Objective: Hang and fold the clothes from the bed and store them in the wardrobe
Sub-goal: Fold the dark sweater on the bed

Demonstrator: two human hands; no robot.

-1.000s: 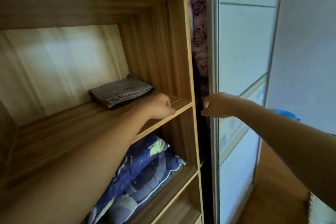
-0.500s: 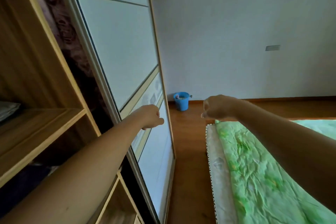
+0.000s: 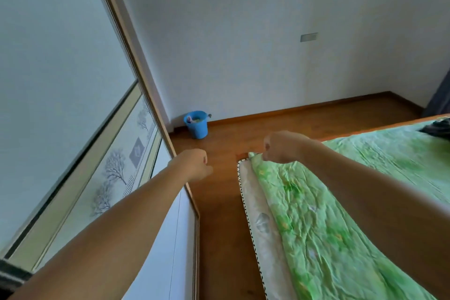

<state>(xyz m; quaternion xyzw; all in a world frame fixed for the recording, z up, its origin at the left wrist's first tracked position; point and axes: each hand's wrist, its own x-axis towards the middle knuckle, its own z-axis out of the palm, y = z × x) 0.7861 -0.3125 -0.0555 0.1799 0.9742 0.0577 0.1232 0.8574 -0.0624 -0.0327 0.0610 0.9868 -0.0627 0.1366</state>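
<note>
The wardrobe [image 3: 73, 117] fills the left of the frame; only its pale sliding door with the tree print shows, and no shelf is in view. The bed [image 3: 246, 192], under a crumpled green cover [image 3: 341, 214], takes up the lower right, with a strip of wooden floor [image 3: 219, 226] between the two.

Both bare arms reach forward across the middle of the frame. The left hand [image 3: 194, 164] is curled into a fist over the door's edge and holds nothing. The right hand [image 3: 280, 146] is curled the same way just above the near corner of the cover. It seems empty, though the angle hides whether it touches the cloth.

The clothes left to handle appear to be the dark heap [image 3: 438, 126] at the far right edge, on the far part of the bed, well apart from both hands. It is too small to tell which garment it is.

The step in hand looks like going to fetch it. It would go best to walk round, uncurl the fingers, lift the piece by its shoulders or waistband, and spread it flat on the cover before folding.

A blue bucket [image 3: 196, 124] stands in the corner at upper centre, clear of the path.
</note>
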